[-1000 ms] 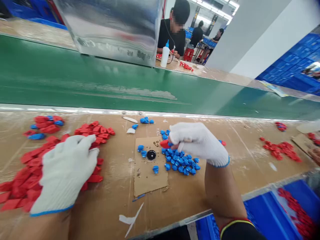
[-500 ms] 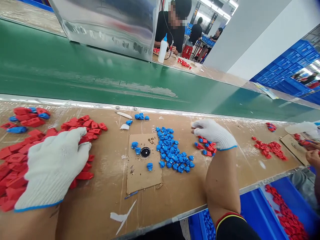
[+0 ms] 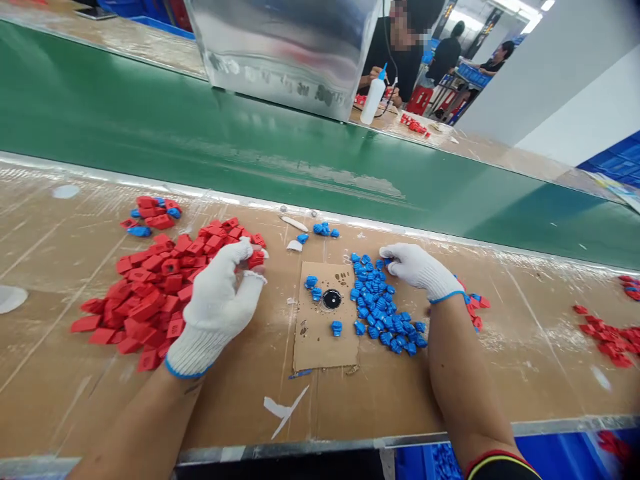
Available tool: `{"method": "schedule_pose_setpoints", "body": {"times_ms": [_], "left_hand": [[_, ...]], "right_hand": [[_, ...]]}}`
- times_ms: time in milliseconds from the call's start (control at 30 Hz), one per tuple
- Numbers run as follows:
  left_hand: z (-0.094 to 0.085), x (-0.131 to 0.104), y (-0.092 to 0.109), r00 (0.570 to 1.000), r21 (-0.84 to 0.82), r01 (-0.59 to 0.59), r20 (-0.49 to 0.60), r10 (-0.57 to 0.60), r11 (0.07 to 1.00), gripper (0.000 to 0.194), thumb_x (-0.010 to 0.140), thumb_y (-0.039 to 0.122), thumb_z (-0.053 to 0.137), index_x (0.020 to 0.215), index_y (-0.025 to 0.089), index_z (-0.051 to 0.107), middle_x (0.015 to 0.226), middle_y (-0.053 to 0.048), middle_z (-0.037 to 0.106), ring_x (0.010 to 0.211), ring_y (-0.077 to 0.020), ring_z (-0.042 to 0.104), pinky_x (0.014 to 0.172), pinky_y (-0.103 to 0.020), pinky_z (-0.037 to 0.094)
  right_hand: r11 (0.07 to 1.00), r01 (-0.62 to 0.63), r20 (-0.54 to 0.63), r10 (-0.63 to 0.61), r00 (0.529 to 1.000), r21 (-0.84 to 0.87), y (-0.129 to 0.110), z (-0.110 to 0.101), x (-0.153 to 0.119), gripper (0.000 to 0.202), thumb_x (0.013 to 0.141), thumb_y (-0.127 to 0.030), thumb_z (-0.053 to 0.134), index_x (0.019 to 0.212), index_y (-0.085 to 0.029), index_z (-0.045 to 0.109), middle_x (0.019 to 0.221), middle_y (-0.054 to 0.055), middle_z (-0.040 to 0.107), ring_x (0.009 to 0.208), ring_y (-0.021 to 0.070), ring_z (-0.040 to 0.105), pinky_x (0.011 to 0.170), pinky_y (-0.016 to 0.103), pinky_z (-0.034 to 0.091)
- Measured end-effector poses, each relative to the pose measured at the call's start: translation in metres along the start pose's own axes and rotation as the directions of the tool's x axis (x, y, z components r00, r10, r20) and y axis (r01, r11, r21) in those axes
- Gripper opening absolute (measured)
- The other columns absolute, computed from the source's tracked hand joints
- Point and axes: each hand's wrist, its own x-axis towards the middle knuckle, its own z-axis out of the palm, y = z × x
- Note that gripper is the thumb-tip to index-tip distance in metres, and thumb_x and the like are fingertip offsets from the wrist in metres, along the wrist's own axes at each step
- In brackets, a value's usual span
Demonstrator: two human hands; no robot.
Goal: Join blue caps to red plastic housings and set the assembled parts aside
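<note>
Bench at work, seen from above, with 2 gloved hands and 2 main heaps of parts. The left hand (image 3: pixel 220 300) is half curled at the right edge of the heap of red pieces (image 3: pixel 155 287), its thumb and bent fingers pinching 1 red piece (image 3: pixel 255 259). The right hand (image 3: pixel 417 270) reaches to the upper edge of the heap of blue pieces (image 3: pixel 383 300), its thumb and forefinger drawn near each other; whether they grip a piece cannot be told. Both heaps overlap too much for an exact count. Between them lies 1 cardboard sheet (image 3: pixel 327 347), bearing 1 round black dish (image 3: pixel 332 299) and 3 loose blue pieces (image 3: pixel 337 328), 2 at its upper left and 1 below it. Beyond the sheet are 1 small blue cluster (image 3: pixel 324 229), 1 single blue piece (image 3: pixel 302 238), 1 slender white strip (image 3: pixel 295 223) and 1 white scrap (image 3: pixel 295 246). A mixed cluster (image 3: pixel 150 212) at upper left includes 4 visible blue pieces among red ones; another mixed group (image 3: pixel 475 307) lies partly behind the right forearm. Across the green belt (image 3: pixel 280 153) stands 1 white bottle (image 3: pixel 373 99), upright, near 1 seated person (image 3: pixel 395 53).
</note>
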Motion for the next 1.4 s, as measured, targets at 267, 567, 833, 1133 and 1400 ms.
{"method": "schedule_pose_setpoints", "body": {"times_ms": [267,567,833,1133,1400], "left_hand": [[0.005,0.0,0.01,0.998,-0.136,-0.037,0.037,0.042,0.99,0.022,0.096,0.03,0.063,0.115,0.019,0.064,0.097,-0.005,0.068,0.086,-0.0207,0.065,0.088,-0.042,0.057],[0.006,-0.022,0.033,0.905,-0.51,0.122,0.409,0.116,0.851,0.021,0.108,0.033,0.052,0.114,0.023,0.07,0.089,-0.002,0.061,0.072,-0.0151,0.053,0.066,-0.03,0.046],[0.011,-0.022,0.052,0.74,-0.491,0.274,0.657,0.145,0.827,0.044,0.111,0.055,0.048,0.092,0.018,0.063,0.091,-0.004,0.06,0.081,-0.0182,0.053,0.075,-0.032,0.044],[0.022,-0.026,0.047,0.842,-0.608,0.393,0.54,-0.004,0.69,0.026,0.106,0.045,0.06,0.096,0.02,0.062,0.081,-0.001,0.06,0.075,-0.0158,0.054,0.074,-0.031,0.046],[0.016,-0.004,0.038,0.912,-0.781,0.399,0.285,-0.294,0.481,0.034,0.086,0.03,0.083,0.113,0.023,0.063,0.082,0.003,0.063,0.075,-0.0126,0.061,0.07,-0.024,0.052]], "right_hand": [[0.952,0.245,-0.473,-0.132,0.871,0.185,-0.019,-0.022,-0.016,0.014,0.087,-0.017,0.062,0.095,-0.024,0.071,0.102,0.005,0.076,0.1,0.0248,0.073,0.091,0.041,0.058],[0.699,0.548,-0.358,-0.419,0.834,0.46,-0.131,-0.008,-0.046,0.032,0.087,-0.006,0.069,0.109,-0.029,0.064,0.096,-0.002,0.075,0.077,0.0162,0.074,0.066,0.029,0.06],[0.662,0.407,-0.191,-0.376,0.907,0.629,-0.169,0.001,-0.051,0.029,0.101,-0.016,0.058,0.074,-0.027,0.059,0.071,0.0,0.065,0.066,0.0173,0.065,0.054,0.03,0.052],[0.607,0.541,-0.398,-0.367,0.841,0.582,-0.156,0.009,-0.051,0.019,0.1,-0.016,0.061,0.09,-0.031,0.068,0.085,0.002,0.068,0.077,0.0207,0.07,0.064,0.035,0.061],[0.758,0.618,-0.198,-0.587,0.785,0.207,-0.123,-0.012,-0.036,0.03,0.088,-0.003,0.052,0.099,-0.025,0.068,0.088,0.002,0.069,0.079,0.0171,0.063,0.074,0.032,0.053]]}}
